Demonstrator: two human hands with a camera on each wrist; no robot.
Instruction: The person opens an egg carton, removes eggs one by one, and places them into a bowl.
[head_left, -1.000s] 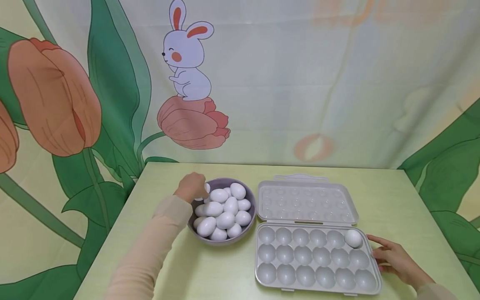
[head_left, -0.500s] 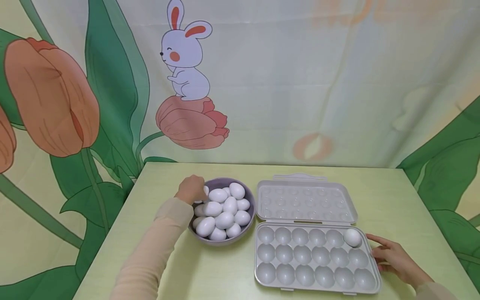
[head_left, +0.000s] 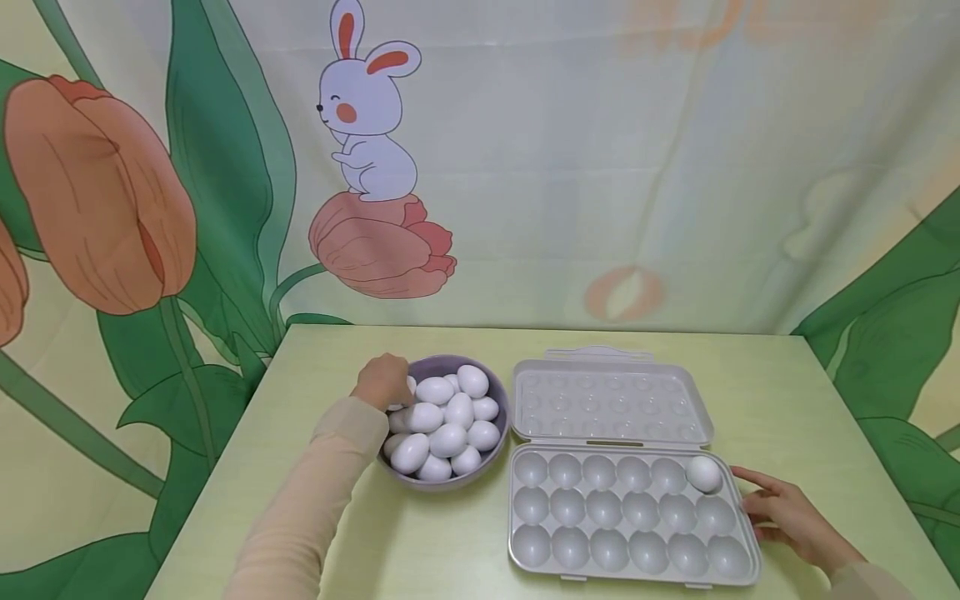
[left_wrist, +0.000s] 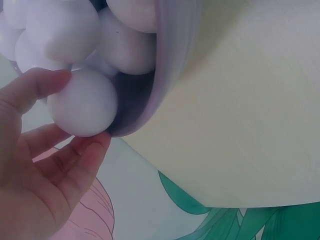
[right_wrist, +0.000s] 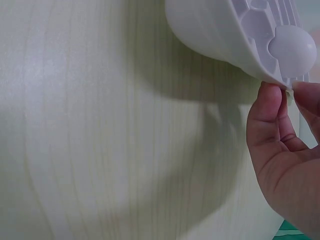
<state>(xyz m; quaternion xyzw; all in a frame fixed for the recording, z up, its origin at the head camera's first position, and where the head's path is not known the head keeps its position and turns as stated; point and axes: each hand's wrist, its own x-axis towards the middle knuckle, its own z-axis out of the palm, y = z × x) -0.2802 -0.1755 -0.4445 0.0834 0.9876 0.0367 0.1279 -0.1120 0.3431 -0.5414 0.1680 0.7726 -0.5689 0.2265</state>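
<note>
My left hand (head_left: 382, 383) is at the far left side of a purple-grey bowl (left_wrist: 175, 45) heaped with white eggs. In the left wrist view its thumb and fingers grip one white egg (left_wrist: 85, 102), right at the bowl's rim and close against the other eggs. To the right lies an opened grey egg carton (head_left: 603, 507), its cups in three rows. One egg (head_left: 703, 473) sits in the back right cup. My right hand (head_left: 797, 523) holds the carton's right edge; the right wrist view shows thumb and finger pinching the rim near that egg.
The carton's clear-looking lid (head_left: 611, 400) lies folded back behind the cups. Everything stands on a pale wood-grain table (head_left: 442, 542). A cloth backdrop (head_left: 510, 167) with a printed rabbit and tulips hangs along the table's far edge.
The left hand has lowered slightly at the bowl, with the egg still in its fingers. The right hand stays on the carton's edge. The whole head view shifts a little left.
</note>
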